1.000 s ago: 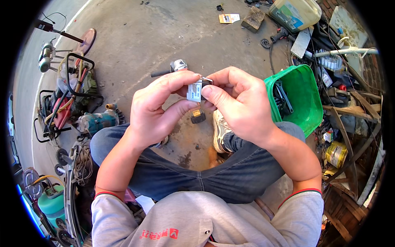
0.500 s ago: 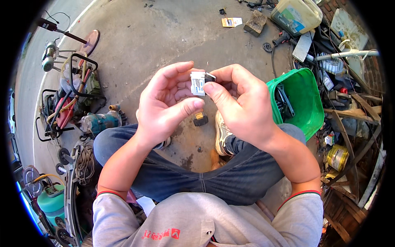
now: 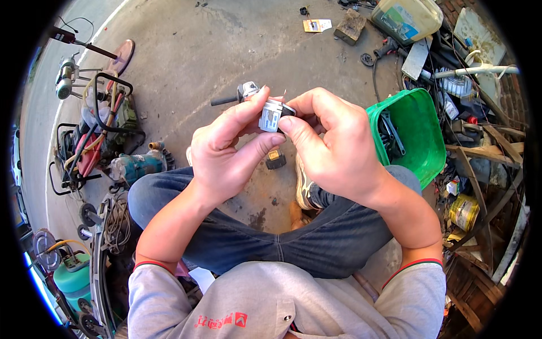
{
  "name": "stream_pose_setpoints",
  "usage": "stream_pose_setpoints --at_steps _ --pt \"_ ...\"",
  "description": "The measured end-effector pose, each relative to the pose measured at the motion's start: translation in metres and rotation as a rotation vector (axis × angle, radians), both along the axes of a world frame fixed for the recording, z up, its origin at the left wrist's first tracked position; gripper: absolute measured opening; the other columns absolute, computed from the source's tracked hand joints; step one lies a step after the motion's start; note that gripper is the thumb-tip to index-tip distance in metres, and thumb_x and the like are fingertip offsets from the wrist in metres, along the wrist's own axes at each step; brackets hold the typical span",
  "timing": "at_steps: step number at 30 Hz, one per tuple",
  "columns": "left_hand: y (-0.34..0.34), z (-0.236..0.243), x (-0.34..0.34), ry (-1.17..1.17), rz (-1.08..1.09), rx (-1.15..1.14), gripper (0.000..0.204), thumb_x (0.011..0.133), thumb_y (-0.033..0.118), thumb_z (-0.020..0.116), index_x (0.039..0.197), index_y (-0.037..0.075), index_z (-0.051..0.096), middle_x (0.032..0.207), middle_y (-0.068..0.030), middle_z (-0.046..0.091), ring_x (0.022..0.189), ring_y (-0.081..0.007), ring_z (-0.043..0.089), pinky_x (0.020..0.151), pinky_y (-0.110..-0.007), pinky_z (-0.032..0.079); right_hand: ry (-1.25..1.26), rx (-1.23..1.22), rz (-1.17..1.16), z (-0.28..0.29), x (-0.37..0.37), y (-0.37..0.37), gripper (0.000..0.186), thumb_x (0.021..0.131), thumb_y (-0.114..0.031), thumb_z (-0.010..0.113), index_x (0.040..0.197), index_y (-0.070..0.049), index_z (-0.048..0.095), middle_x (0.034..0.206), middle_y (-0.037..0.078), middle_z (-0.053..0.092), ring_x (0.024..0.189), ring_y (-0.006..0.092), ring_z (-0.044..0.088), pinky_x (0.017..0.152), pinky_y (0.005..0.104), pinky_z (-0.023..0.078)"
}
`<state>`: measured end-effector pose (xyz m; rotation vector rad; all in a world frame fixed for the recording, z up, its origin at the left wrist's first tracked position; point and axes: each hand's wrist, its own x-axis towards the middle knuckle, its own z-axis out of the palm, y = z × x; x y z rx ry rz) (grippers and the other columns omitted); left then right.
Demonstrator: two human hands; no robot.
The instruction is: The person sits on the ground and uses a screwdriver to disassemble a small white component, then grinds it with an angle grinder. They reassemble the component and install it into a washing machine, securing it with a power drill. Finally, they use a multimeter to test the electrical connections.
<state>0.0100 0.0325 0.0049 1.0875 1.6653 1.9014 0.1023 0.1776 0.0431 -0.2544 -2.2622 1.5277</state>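
Right grip (image 3: 339, 144) partly hides dark piece (image 3: 287, 110); label (image 3: 271, 120) illegible.

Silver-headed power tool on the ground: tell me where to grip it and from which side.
Take the black side handle, coming from the left. It juts leftward from the silver head as a slim bar in plain view, so it should wrap easily. The left hand hides part of the tool, so I can't judge a body grip.

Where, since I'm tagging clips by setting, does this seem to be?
Likely a repair workshop or its yard: a green bucket holding wrench-like tools, a teal motor-like machine and a corded power tool.
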Motion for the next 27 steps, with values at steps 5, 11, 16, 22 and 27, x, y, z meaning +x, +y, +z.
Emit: stream_pose_setpoints --at_steps 5,11,16,22,27 --pt "-0.002 -0.004 -0.001 0.049 -0.006 -0.04 0.053 0.08 -0.004 0.07 0.129 -0.001 0.052 0.11 -0.0106 0.066 0.095 -0.0128 0.063 0.085 -0.028 0.052 -0.129 -0.047 0.01 0.005 0.003 0.0 0.007 0.084 0.001 0.063 0.089 0.005 0.06 0.077 0.01 0.065 0.067 0.0114 0.06 0.056 0.0249 0.048" --pt "0.001 -0.003 0.004 -0.218 -0.049 0.017 0.053 0.082 -0.004 0.068 0.131 -0.002 0.048 0.118 -0.0132 0.062 0.104 -0.0156 0.06 0.09 -0.03 0.05 -0.124 -0.14 -0.021 0.003 0.0 0.0 0.009 0.079 0.0 0.064 0.085 0.006 0.062 0.078 0.02 0.066 0.071 0.0291 0.068 0.061 0.0342 0.052" --pt "0.003 0.008 0.001 -0.239 -0.044 0.023 0.054 0.085 -0.004 0.063 0.134 -0.003 0.04 0.125 -0.0153 0.055 0.11 -0.0193 0.058 0.09 -0.03 0.051 0.071 -0.238 -0.035 -0.009 -0.004 -0.002 0.011 0.078 0.002 0.066 0.087 0.005 0.061 0.079 0.016 0.064 0.069 0.0241 0.066 0.06 0.0307 0.051" --pt "-0.004 0.014 0.0 -0.543 -0.171 0.107 0.052 0.09 0.0 0.058 0.136 -0.003 0.036 0.117 -0.0125 0.056 0.108 -0.0199 0.058 0.091 -0.033 0.051 0.193 0.048 0.075 -0.007 0.0 0.007 0.015 0.076 0.004 0.067 0.09 0.001 0.062 0.082 0.012 0.059 0.069 0.0217 0.062 0.059 0.0299 0.049" --pt "-0.005 0.004 -0.005 -0.513 -0.171 0.112 0.042 0.092 0.005 0.057 0.131 -0.003 0.044 0.116 -0.0143 0.059 0.108 -0.0209 0.059 0.091 -0.035 0.051 0.177 0.105 0.078 -0.007 0.003 0.004 0.024 0.075 0.002 0.07 0.097 0.0 0.062 0.09 0.011 0.057 0.07 0.0185 0.059 0.061 0.0279 0.049"
